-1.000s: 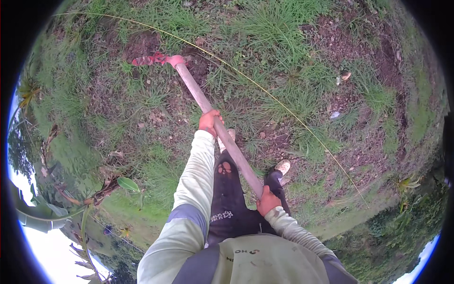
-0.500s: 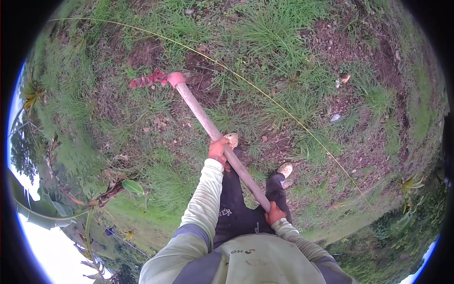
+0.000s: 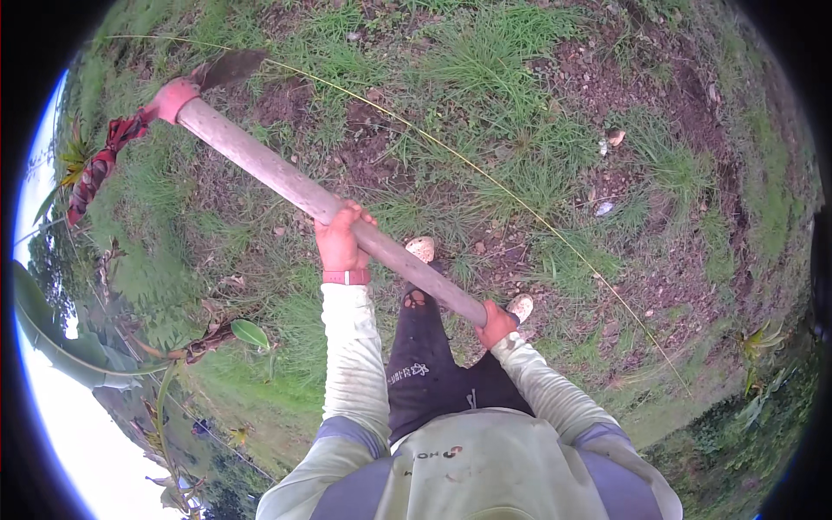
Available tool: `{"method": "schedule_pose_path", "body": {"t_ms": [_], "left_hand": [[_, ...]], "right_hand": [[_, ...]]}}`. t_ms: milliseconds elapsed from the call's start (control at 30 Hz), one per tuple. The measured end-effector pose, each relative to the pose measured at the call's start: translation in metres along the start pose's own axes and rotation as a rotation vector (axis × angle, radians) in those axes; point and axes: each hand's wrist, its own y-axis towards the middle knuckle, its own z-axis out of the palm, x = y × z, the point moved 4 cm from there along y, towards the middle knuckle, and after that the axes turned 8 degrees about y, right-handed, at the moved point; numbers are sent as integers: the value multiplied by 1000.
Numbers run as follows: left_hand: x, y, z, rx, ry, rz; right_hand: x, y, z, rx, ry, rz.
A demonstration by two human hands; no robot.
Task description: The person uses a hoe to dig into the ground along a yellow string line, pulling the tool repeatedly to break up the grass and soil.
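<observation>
The person holds a long hoe [image 3: 286, 178] with both hands. The left hand [image 3: 340, 241] is wrapped tight around the middle of the pale handle. The right hand [image 3: 497, 321] is closed around the near end of the handle, close to the person's body. The handle slants up and away to the left of the hands. Its dark blade [image 3: 227, 67] sits at the far end, well away from both hands, up in the air above the grass [image 3: 485, 52]. A red cloth [image 3: 104, 160] hangs from that end. Two pale shoes [image 3: 422, 250] stand on the ground just below the handle.
</observation>
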Motion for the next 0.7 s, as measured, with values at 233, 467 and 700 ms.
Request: {"method": "schedule_pose_path", "body": {"t_ms": [233,467,700], "left_hand": [[-94,-38,51,-52,148,435],[263,-70,49,-232,130,-17],[381,-62,15,-63,418,-491]], "right_hand": [[43,69,-55,-73,147,-224],[-202,-57,-68,185,-112,494],[-125,-170,-44,338,-104,620]]}}
